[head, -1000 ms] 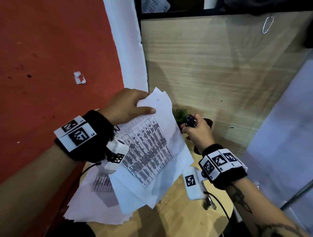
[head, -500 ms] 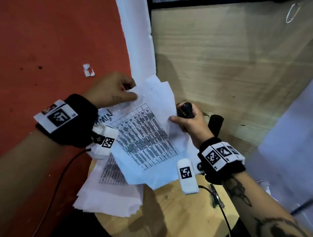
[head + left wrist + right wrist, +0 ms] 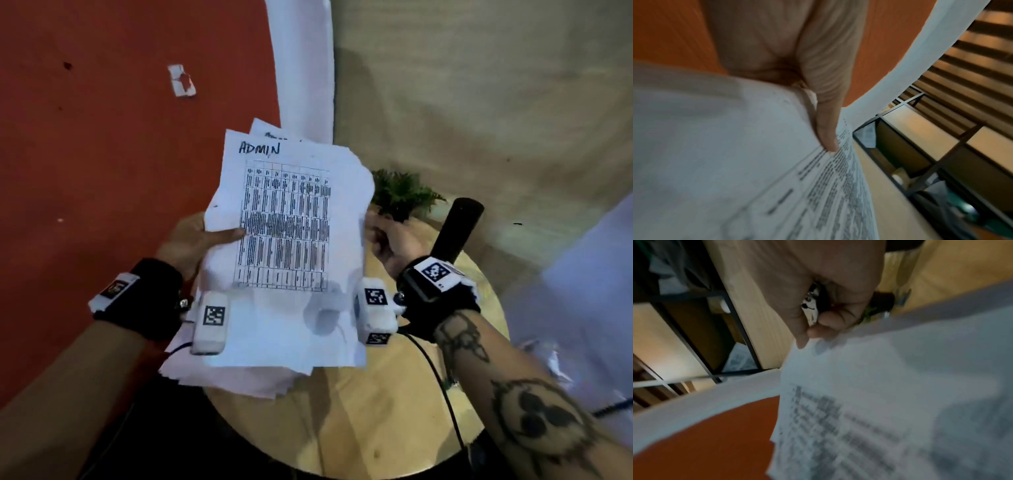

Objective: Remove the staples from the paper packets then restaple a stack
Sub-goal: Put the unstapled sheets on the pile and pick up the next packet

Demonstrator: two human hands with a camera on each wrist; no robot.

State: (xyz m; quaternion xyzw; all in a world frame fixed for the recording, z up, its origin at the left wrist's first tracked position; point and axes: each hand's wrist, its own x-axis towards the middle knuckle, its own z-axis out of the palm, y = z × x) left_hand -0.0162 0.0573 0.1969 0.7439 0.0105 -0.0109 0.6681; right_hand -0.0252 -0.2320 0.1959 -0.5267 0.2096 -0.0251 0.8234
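Both hands hold the paper packet (image 3: pixel 284 219) up in the air above the round wooden table (image 3: pixel 342 421), its top sheet facing the person, a printed grid under the handwritten word ADMIN. The left hand (image 3: pixel 191 240) grips the packet's left edge, thumb laid flat across the front. The right hand (image 3: pixel 394 243) is at the right edge, thumb and forefinger pinching the sheet's edge in the wrist view, while the curled fingers also hold a small black and metal tool (image 3: pixel 813 305). More loose sheets (image 3: pixel 239 377) lie on the table under the packet
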